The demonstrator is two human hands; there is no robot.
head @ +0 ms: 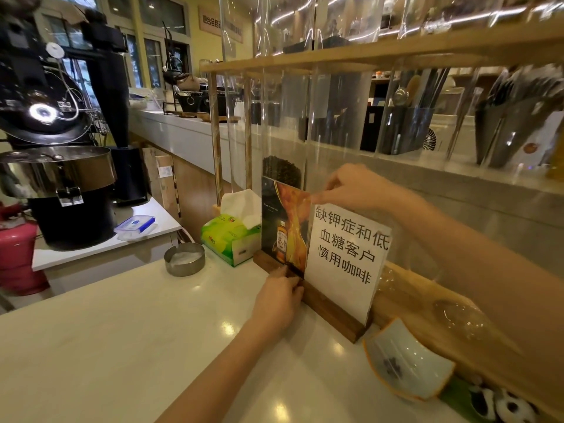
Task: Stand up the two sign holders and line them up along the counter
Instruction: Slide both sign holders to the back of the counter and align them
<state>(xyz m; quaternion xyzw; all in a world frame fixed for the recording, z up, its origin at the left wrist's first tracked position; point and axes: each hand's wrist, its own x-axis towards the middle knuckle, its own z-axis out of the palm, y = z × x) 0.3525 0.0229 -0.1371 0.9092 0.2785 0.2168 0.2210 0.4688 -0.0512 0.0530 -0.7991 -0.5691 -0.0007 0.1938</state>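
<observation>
1. Hands at work on a pale worktop [122, 346]: two sign holders stand upright side by side against the clear screen at its far edge.
2. White sign holder [345, 261], on the right, carries a printed sheet of black Chinese characters and sits in a dark wooden base [332, 312].
3. Dark sign holder [282, 227], on the left, shows a bottle against an orange swirl; its inner edge touches or slightly overlaps the white one, and its own wooden base [262, 259] runs on in line with the neighbouring base.
4. Left hand [279, 296] rests low at the junction of the two bases, its grip closed with fingertips [290, 277] pressed on the bottom corner of the dark sign holder.
5. Right hand [351, 186] reaches in from the right at the top, thumb and forefinger pinched shut on the upper corner of the dark sign holder, just above the white sheet.
6. Green tissue box [229, 239] stands just left of the dark sign holder, with a round metal ashtray [184, 259] near it on the worktop.
7. Curved ceramic dish [406, 364] lies tilted to the right of the wooden bases, beside a wooden tray [406, 297].
</observation>
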